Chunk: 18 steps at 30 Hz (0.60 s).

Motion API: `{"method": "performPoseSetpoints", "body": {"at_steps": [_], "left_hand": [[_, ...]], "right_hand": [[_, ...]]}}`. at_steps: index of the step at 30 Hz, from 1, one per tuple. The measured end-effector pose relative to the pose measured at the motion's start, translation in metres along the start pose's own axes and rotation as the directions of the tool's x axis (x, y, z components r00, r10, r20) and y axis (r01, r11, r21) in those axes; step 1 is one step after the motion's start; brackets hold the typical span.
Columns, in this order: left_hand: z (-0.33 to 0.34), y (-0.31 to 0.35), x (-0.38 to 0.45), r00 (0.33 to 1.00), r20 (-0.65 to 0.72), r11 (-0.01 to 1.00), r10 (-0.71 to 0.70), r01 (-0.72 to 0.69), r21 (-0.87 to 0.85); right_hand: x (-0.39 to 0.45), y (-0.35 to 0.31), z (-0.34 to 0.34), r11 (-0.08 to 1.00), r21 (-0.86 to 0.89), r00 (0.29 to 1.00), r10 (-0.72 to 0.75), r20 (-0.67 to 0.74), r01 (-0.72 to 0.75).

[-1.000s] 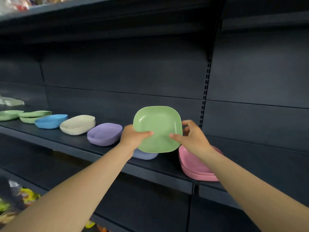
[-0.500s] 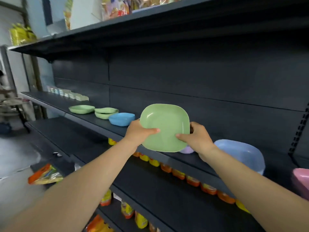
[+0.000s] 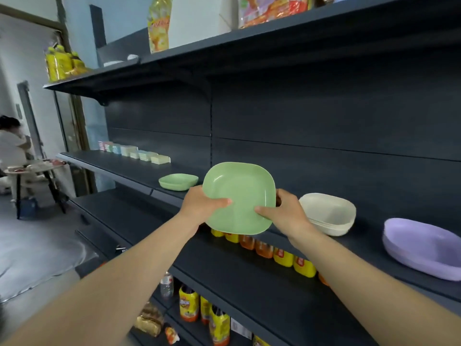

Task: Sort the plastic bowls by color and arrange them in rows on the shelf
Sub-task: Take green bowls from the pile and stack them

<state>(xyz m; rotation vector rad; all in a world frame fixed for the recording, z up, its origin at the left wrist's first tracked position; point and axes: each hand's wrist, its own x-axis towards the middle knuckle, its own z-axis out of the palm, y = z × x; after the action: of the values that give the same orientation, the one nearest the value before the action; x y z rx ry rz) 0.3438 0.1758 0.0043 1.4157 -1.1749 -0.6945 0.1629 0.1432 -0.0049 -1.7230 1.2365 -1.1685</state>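
Both arms reach forward to the shelf. The left hand grips the green bowl at its lower left edge, thumb across the inside, fingers curled behind. The right hand pinches its lower right edge the same way. The bowl is square with rounded corners, glossy, tilted upright with its hollow facing the camera, held above the shelf's front edge. Another green bowl sits to the left, cream bowls stacked to the right, a purple bowl beyond. Bare shelf lies between the two green bowls.
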Motion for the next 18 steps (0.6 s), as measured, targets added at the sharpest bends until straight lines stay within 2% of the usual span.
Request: {"method": "performPoseSetpoints", "body": {"at_steps": [9,18], "left_hand": [[-0.073,-0.030,0.126,0.998,-0.058,1.000,-0.002,0.003,0.020],[-0.133,-0.084,0.255,0.971,-0.231,0.998,-0.053,0.041,-0.054]], "right_hand": [[0.113,-0.018,0.106,1.000,0.006,1.000,-0.010,-0.005,0.010],[0.223,-0.022,0.230,0.995,0.101,0.998,0.001,-0.066,0.006]]}}
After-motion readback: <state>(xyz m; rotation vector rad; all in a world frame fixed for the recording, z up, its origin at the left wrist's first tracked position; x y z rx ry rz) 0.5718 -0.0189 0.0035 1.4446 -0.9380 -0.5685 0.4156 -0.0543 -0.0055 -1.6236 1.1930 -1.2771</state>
